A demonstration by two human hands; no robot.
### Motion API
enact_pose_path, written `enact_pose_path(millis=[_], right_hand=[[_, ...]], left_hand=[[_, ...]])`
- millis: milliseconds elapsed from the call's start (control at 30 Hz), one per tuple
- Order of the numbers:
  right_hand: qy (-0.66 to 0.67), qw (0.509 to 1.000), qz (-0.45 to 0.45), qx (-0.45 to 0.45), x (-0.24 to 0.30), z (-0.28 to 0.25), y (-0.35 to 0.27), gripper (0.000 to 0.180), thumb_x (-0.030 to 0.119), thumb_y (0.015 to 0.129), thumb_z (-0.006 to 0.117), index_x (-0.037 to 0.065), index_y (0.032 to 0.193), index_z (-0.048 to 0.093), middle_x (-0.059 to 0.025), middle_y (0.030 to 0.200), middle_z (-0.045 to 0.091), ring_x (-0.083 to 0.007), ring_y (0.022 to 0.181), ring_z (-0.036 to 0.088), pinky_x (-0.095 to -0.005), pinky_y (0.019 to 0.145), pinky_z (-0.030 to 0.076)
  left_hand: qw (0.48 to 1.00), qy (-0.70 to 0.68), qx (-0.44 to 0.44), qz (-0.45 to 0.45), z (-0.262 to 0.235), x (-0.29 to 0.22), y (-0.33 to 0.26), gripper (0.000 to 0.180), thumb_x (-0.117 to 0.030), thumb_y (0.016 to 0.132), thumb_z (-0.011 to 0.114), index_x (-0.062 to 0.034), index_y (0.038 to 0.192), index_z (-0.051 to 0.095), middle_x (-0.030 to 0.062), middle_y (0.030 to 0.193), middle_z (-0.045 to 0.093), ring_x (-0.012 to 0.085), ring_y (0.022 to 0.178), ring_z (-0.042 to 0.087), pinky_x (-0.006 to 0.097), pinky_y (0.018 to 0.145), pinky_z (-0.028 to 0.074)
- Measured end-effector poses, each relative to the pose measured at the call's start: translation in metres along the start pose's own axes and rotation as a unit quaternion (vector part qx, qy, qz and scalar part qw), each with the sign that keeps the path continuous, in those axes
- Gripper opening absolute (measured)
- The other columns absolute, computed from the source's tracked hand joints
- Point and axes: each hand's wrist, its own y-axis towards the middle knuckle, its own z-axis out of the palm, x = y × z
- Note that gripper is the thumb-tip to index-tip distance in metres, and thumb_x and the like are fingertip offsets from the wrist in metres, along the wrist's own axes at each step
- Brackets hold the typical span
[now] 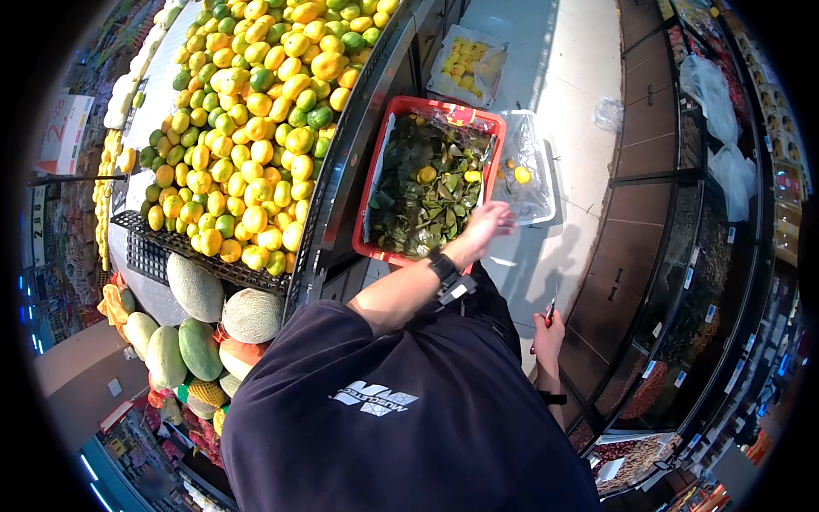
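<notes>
My left hand [489, 229] is over the near right rim of a red crate [365, 224], its fingers smeared by motion. The crate holds green leaves [418, 192] and a few yellow mandarins [426, 175]. Beside the crate, on the floor, sits a clear-lined white crate [539, 192] with a mandarin [522, 175] in it, close beyond my left fingers. Lower and to the right, my right hand [548, 335] is closed round red-handled scissors [550, 312], their narrow tip pointing away from me.
A sloped display of yellow-green mandarins [256, 128] rises at my left, with melons [194, 286] at its near end. Another white crate of yellow fruit [465, 64] stands farther along the aisle. Brown cabinets [627, 247] line the right side. A crumpled plastic bag [607, 113] lies by them.
</notes>
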Motion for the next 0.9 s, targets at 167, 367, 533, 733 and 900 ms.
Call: enact_pose_path(millis=[167, 367, 533, 733, 900], right_hand=[[-0.066, 0.997, 0.015, 0.033, -0.024, -0.017, 0.033, 0.026, 0.014, 0.087, 0.069, -0.001, 0.107, 0.06, -0.0049, 0.077, 0.058, -0.0133, 0.063, 0.056, -0.0311, 0.058, 0.047], [-0.101, 0.993, 0.049, 0.03, -0.038, -0.058, 0.068, 0.038, 0.013, 0.087, 0.07, -0.001, 0.12, 0.06, -0.0074, 0.086, 0.066, -0.0151, 0.078, 0.061, -0.0317, 0.076, 0.05], [-0.119, 0.991, 0.062, 0.012, -0.03, -0.086, 0.085, 0.036, 0.013, 0.087, 0.069, -0.003, 0.118, 0.059, -0.0065, 0.085, 0.066, -0.0148, 0.078, 0.062, -0.031, 0.076, 0.051], [-0.089, 0.994, 0.057, 0.019, -0.021, -0.072, 0.081, 0.037, 0.011, 0.088, 0.069, -0.004, 0.12, 0.058, -0.0068, 0.088, 0.066, -0.0148, 0.082, 0.062, -0.0304, 0.078, 0.051], [-0.08, 0.995, 0.021, 0.053, -0.007, -0.044, 0.061, 0.043, 0.008, 0.086, 0.069, -0.004, 0.125, 0.056, -0.0083, 0.092, 0.067, -0.0151, 0.084, 0.063, -0.0306, 0.079, 0.051]], left_hand=[[0.732, 0.504, -0.387, 0.246, -0.145, -0.001, 0.08, 0.028, -0.009, 0.083, 0.067, -0.0011, 0.109, 0.059, 0.0148, 0.098, 0.065, 0.0273, 0.089, 0.064, 0.038, 0.081, 0.053], [0.595, 0.717, -0.334, 0.141, -0.183, -0.024, 0.111, 0.047, -0.03, 0.081, 0.074, -0.0053, 0.118, 0.058, 0.019, 0.116, 0.06, 0.035, 0.113, 0.056, 0.044, 0.095, 0.047], [0.584, 0.703, -0.384, 0.132, -0.192, -0.028, 0.148, 0.041, -0.03, 0.08, 0.076, -0.0077, 0.111, 0.062, 0.0151, 0.114, 0.06, 0.0343, 0.115, 0.055, 0.047, 0.092, 0.047], [0.553, 0.766, -0.326, 0.035, -0.193, -0.04, 0.149, 0.048, -0.039, 0.079, 0.077, -0.0059, 0.111, 0.064, 0.016, 0.124, 0.058, 0.035, 0.122, 0.052, 0.049, 0.097, 0.045], [0.585, 0.739, -0.326, 0.07, -0.199, -0.049, 0.119, 0.054, -0.041, 0.076, 0.079, -0.0026, 0.11, 0.065, 0.0166, 0.113, 0.064, 0.0328, 0.114, 0.058, 0.047, 0.092, 0.047]])
